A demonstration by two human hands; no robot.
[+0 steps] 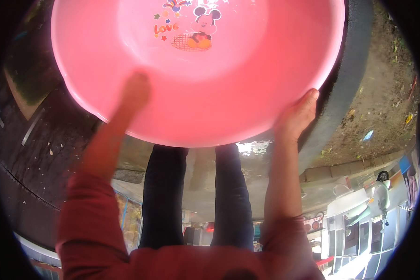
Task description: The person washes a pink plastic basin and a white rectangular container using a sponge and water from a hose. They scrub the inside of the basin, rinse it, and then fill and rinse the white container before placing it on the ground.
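A large pink plastic basin (203, 105) fills the upper middle of the view, its inside facing the camera. Its bottom bears a cartoon mouse print with stars and lettering. My right hand (299, 112) grips the rim at the lower right, thumb on the inner side, the other fingers hidden behind the wall. My left hand (136, 89) is over the inside wall at the left, blurred, with its fingers curled in; whether it touches the wall or holds something small I cannot tell.
Wet concrete (199, 175) lies around my legs. Bare soil (371, 115) with litter is on the right, beyond a grey strip. Dark paving (38, 168) spreads at the left. A scooter (381, 196) stands at the lower right near a windowed building front.
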